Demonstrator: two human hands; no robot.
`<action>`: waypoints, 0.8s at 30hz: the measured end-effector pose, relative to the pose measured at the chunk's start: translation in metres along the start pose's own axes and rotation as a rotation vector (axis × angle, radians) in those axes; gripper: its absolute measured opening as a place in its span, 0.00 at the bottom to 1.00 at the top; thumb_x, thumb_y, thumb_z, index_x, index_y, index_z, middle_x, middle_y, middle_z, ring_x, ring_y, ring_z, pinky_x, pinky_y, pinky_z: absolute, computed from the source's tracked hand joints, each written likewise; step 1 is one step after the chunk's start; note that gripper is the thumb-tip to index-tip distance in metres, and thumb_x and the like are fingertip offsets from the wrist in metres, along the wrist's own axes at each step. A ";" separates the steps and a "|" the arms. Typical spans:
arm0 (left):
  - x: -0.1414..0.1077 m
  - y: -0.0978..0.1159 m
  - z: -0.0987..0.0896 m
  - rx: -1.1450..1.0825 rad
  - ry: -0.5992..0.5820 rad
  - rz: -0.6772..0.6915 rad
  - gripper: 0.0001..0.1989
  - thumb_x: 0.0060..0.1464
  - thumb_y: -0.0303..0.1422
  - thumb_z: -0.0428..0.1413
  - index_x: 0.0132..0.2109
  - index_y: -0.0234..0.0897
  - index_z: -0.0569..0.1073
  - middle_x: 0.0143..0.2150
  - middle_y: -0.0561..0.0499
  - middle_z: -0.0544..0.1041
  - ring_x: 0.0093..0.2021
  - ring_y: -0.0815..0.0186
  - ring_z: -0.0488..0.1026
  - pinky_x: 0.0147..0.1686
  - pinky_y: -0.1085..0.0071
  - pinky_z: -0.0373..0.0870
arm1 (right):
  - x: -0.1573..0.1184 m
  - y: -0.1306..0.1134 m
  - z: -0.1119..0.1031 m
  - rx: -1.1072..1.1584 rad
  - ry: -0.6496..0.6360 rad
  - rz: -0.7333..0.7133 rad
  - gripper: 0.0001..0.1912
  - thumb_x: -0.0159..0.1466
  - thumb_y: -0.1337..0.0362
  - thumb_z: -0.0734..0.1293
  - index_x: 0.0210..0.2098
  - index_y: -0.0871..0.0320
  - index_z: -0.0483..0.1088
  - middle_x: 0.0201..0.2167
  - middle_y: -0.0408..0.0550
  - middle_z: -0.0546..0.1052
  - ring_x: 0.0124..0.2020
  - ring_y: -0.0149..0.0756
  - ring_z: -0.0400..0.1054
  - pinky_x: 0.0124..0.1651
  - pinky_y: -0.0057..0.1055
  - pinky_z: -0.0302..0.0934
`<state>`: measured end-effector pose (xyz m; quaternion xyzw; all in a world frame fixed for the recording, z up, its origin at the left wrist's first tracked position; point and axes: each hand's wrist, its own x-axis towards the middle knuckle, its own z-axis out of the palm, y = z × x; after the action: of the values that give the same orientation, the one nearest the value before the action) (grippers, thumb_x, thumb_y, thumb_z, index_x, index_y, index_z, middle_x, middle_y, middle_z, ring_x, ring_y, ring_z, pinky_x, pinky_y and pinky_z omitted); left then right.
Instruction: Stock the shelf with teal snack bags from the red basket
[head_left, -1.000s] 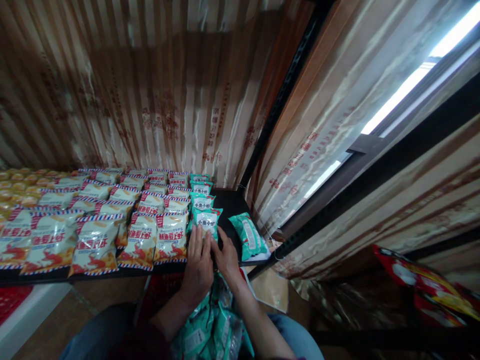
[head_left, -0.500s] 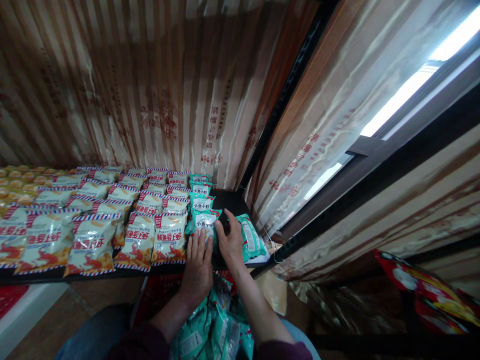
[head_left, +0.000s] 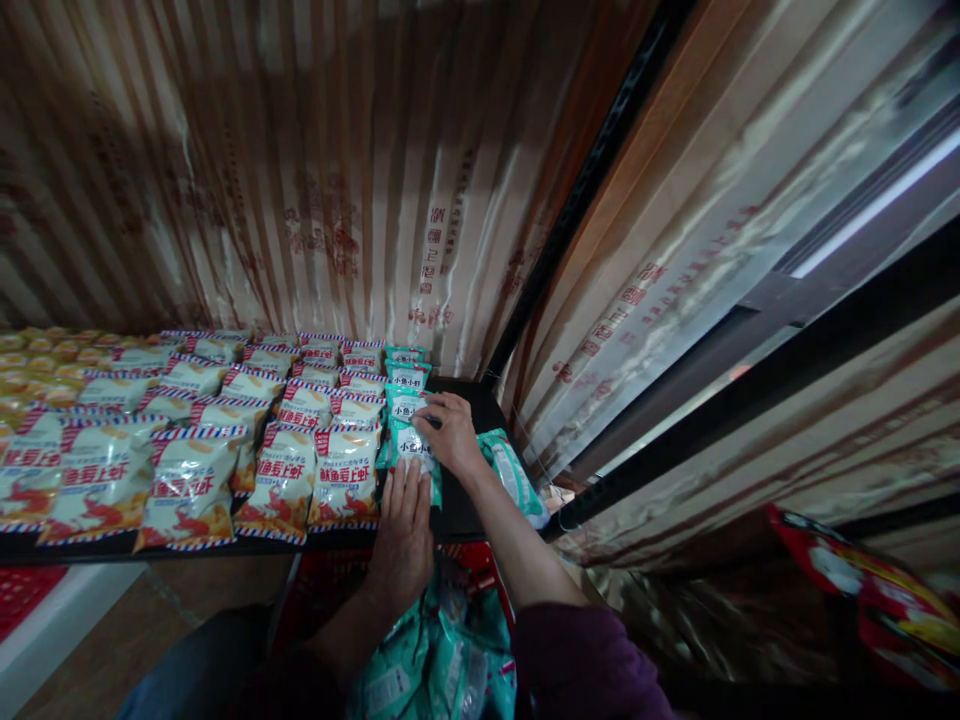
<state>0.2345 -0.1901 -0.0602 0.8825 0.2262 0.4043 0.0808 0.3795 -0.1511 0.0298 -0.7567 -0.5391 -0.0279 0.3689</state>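
Note:
A row of teal snack bags stands on the black shelf, one behind another. My left hand lies with its fingers stretched over the lower part of the front teal snack bag. Bent over that bag's top edge, the fingers of my right hand are closed on it, thumb and forefinger close together. Some of the bag and the one behind it is hidden by this hand. To the right, another teal bag lies on its side, apart from the row.
White and orange snack bags fill the shelf to the left in several rows. Below the shelf edge, a red basket holds more teal bags. A black post rises at the corner before the curtains. Red packets are at the right.
My right hand has moved up and left from the bag's right side to its top, its fingers now closed. My left hand stays on the bag's lower front. The view has shifted slightly.

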 end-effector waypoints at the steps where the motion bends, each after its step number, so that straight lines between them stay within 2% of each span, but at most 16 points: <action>1: 0.000 0.000 0.000 0.004 -0.005 -0.003 0.36 0.52 0.16 0.41 0.67 0.32 0.42 0.69 0.38 0.46 0.69 0.50 0.35 0.60 0.44 0.54 | 0.002 0.000 0.000 0.001 -0.009 -0.014 0.05 0.57 0.64 0.68 0.30 0.55 0.78 0.43 0.51 0.76 0.53 0.44 0.60 0.57 0.43 0.53; 7: 0.000 0.000 -0.001 -0.011 -0.028 0.007 0.37 0.51 0.17 0.42 0.67 0.31 0.42 0.68 0.37 0.49 0.69 0.50 0.35 0.60 0.44 0.53 | 0.005 0.005 0.002 0.034 0.001 -0.025 0.08 0.60 0.65 0.65 0.28 0.57 0.76 0.42 0.50 0.76 0.51 0.42 0.62 0.57 0.41 0.53; 14: 0.001 0.001 -0.003 0.003 -0.018 -0.014 0.37 0.51 0.18 0.42 0.67 0.31 0.41 0.68 0.35 0.49 0.69 0.48 0.36 0.59 0.43 0.54 | 0.007 0.006 0.014 0.035 0.025 0.015 0.09 0.60 0.65 0.64 0.27 0.59 0.75 0.52 0.55 0.71 0.58 0.47 0.57 0.61 0.46 0.50; 21: 0.002 0.004 -0.007 0.012 -0.052 -0.048 0.32 0.49 0.19 0.45 0.64 0.28 0.54 0.68 0.35 0.47 0.69 0.48 0.35 0.60 0.43 0.50 | 0.005 0.005 0.019 0.063 0.090 0.023 0.07 0.59 0.65 0.64 0.28 0.57 0.75 0.58 0.52 0.66 0.62 0.47 0.52 0.62 0.48 0.47; 24: 0.003 0.005 -0.008 0.017 -0.042 -0.052 0.31 0.49 0.19 0.45 0.63 0.28 0.56 0.68 0.35 0.48 0.69 0.48 0.35 0.60 0.43 0.51 | 0.005 0.003 0.018 0.065 0.096 0.027 0.07 0.59 0.66 0.64 0.28 0.58 0.75 0.58 0.53 0.65 0.63 0.47 0.51 0.63 0.48 0.46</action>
<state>0.2318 -0.1938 -0.0507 0.8853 0.2509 0.3815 0.0887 0.3771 -0.1367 0.0173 -0.7492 -0.5112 -0.0419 0.4191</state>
